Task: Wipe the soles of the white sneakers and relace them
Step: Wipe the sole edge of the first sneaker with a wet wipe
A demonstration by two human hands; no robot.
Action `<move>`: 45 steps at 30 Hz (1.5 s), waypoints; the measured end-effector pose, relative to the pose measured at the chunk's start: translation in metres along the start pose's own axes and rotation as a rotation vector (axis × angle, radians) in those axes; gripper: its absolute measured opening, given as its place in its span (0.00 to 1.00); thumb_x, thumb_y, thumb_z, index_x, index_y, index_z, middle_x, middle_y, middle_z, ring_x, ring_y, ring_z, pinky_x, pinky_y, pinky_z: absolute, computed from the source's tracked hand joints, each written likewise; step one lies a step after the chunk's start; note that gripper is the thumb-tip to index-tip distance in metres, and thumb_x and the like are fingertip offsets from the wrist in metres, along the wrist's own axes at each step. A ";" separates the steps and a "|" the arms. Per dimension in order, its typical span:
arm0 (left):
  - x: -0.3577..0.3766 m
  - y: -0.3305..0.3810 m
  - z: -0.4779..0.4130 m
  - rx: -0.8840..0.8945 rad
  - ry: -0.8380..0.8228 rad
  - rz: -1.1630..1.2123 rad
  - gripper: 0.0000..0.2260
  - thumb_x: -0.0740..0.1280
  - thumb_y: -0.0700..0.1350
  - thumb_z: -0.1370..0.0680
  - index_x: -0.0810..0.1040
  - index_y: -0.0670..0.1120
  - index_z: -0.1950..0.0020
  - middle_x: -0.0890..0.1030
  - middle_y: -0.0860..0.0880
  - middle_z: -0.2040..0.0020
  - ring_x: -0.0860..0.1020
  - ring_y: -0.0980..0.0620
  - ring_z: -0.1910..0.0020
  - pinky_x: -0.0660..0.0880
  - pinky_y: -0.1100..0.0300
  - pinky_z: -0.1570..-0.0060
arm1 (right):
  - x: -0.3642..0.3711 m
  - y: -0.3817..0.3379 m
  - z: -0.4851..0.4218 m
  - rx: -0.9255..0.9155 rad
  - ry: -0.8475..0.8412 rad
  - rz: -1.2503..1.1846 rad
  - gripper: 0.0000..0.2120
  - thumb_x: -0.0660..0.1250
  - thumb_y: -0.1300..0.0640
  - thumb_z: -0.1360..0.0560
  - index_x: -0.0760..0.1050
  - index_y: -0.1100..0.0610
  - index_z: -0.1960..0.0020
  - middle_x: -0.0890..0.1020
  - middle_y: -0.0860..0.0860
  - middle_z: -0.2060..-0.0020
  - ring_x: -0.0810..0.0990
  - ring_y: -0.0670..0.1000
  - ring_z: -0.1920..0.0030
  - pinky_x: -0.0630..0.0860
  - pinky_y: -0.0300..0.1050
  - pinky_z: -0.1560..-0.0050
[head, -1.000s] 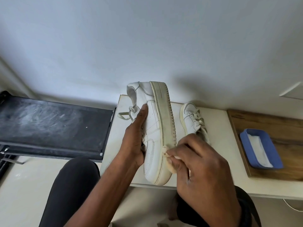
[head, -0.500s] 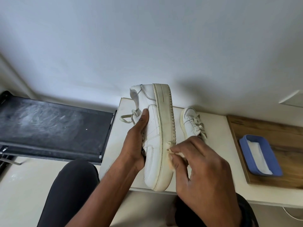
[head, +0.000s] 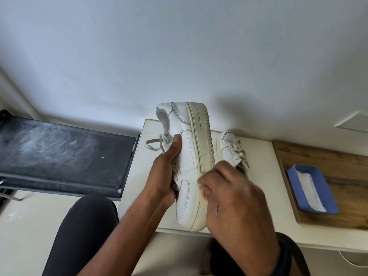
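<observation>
Centre of the frame: my left hand (head: 163,179) grips the first sneaker (head: 187,188) on its side, fingers clamped on the upper. My blurred right hand (head: 235,202) pinches a wipe (head: 201,196) against its sole (head: 201,148). I judge wiping is underway. The second sneaker (head: 229,148), to the right, and the relacing both wait.

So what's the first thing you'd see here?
A big white sneaker, held on its side in the middle by the left hand. The right hand presses a pale wipe against its sole edge. Farther right, a blue tray sits on a wooden board.
</observation>
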State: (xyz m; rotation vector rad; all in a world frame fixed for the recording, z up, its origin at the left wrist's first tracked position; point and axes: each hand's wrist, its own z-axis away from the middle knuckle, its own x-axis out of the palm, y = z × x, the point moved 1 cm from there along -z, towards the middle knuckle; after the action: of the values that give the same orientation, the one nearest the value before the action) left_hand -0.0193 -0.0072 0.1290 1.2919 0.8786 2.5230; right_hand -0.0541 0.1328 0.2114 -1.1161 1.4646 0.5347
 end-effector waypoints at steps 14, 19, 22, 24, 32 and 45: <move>0.004 -0.007 0.001 0.046 -0.058 -0.007 0.25 0.61 0.62 0.17 0.84 0.43 0.37 0.86 0.39 0.42 0.87 0.43 0.48 0.84 0.50 0.51 | -0.007 0.017 -0.027 0.036 0.161 -0.075 0.10 0.76 0.67 0.30 0.80 0.54 0.57 0.79 0.47 0.59 0.80 0.48 0.61 0.80 0.45 0.62; 0.001 -0.008 -0.002 0.017 -0.089 -0.033 0.33 0.70 0.67 0.23 0.79 0.44 0.29 0.79 0.35 0.31 0.79 0.37 0.36 0.75 0.42 0.34 | -0.005 0.014 -0.024 0.001 0.175 -0.070 0.08 0.75 0.67 0.29 0.81 0.56 0.56 0.79 0.48 0.58 0.80 0.50 0.59 0.82 0.49 0.60; -0.002 -0.010 -0.007 0.002 -0.027 -0.009 0.34 0.76 0.65 0.27 0.80 0.45 0.29 0.79 0.36 0.31 0.79 0.36 0.34 0.74 0.40 0.33 | -0.003 0.012 -0.023 0.000 0.139 -0.031 0.07 0.75 0.67 0.29 0.80 0.57 0.56 0.79 0.49 0.58 0.80 0.51 0.58 0.81 0.51 0.61; -0.005 -0.010 -0.009 0.015 0.007 0.006 0.34 0.78 0.64 0.28 0.80 0.45 0.29 0.80 0.37 0.32 0.79 0.35 0.33 0.73 0.38 0.31 | -0.001 0.007 -0.015 -0.017 0.106 -0.027 0.07 0.75 0.66 0.29 0.81 0.57 0.55 0.79 0.49 0.58 0.80 0.51 0.58 0.81 0.51 0.61; -0.009 -0.005 -0.008 0.078 0.065 0.022 0.32 0.76 0.64 0.27 0.81 0.44 0.31 0.82 0.37 0.34 0.81 0.35 0.35 0.75 0.35 0.32 | 0.002 0.008 -0.017 -0.074 0.104 -0.065 0.07 0.75 0.66 0.29 0.80 0.56 0.57 0.79 0.49 0.59 0.79 0.52 0.61 0.80 0.50 0.62; -0.013 -0.003 -0.009 0.082 -0.007 0.011 0.31 0.74 0.63 0.25 0.80 0.44 0.30 0.82 0.37 0.34 0.81 0.36 0.34 0.73 0.34 0.30 | 0.000 0.009 -0.022 -0.108 0.145 -0.083 0.07 0.75 0.67 0.29 0.81 0.57 0.57 0.79 0.48 0.59 0.80 0.51 0.60 0.80 0.50 0.61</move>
State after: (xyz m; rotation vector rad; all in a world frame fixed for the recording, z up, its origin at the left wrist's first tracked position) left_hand -0.0185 -0.0141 0.1145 1.3317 0.9854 2.5139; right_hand -0.0733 0.1183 0.2144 -1.3188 1.5205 0.4876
